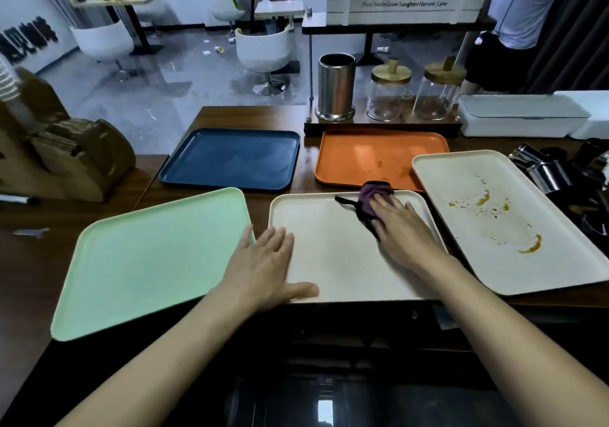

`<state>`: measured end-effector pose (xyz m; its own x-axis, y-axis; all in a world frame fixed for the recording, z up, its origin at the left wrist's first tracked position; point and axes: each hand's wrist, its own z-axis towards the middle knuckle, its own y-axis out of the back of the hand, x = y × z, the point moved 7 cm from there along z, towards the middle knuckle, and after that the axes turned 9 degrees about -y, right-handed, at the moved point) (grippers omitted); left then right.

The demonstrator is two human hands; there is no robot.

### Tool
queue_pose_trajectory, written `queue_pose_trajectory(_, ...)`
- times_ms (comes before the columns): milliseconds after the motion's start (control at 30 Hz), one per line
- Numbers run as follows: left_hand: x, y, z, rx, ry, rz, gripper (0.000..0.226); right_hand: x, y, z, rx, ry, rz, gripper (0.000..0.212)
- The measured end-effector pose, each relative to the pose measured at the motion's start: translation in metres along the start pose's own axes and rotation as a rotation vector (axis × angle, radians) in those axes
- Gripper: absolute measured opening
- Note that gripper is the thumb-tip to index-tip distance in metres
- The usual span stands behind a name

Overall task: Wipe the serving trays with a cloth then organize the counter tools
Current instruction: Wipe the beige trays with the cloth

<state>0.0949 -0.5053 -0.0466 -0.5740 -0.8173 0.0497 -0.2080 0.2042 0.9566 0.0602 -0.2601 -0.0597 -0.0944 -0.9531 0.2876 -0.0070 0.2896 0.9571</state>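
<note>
Fingers [390, 207] of the right hand [403, 232] lie flat and close together, pressing down on a purple cloth [370, 201] rather than gripping it. Much of the cloth is hidden under that palm; only its far edge and a dark strip trailing to the left show. Cloth and hand sit at the far right corner of the middle cream tray [333, 255]. Left of them, the left hand [263, 268] rests open with fingers spread on that tray's near left edge, holding nothing. Right of the middle tray lies a second cream tray [461, 192] with brown stains, its right corner cut off by the frame. Beyond it, shiny metal tools [547, 171] are too blurred to identify.
</note>
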Motion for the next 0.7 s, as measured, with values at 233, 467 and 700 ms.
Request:
queue_pose_trajectory(233, 0.028, -0.017, -0.017, -0.006, -0.045, -0.187, 0.131, 0.001, -0.001, 0.000, -0.009, -0.030, 0.009, 0.053)
queue_pose_trajectory(467, 0.039, -0.016, -0.017, 0.036, -0.144, -0.198, 0.142, 0.011, -0.002, -0.001, -0.020, -0.074, 0.000, 0.055)
queue_pose_trajectory(700, 0.039, -0.012, -0.020, -0.041, -0.156, -0.290, 0.147, 0.105, -0.022, 0.003, -0.007, 0.100, 0.010, 0.052)
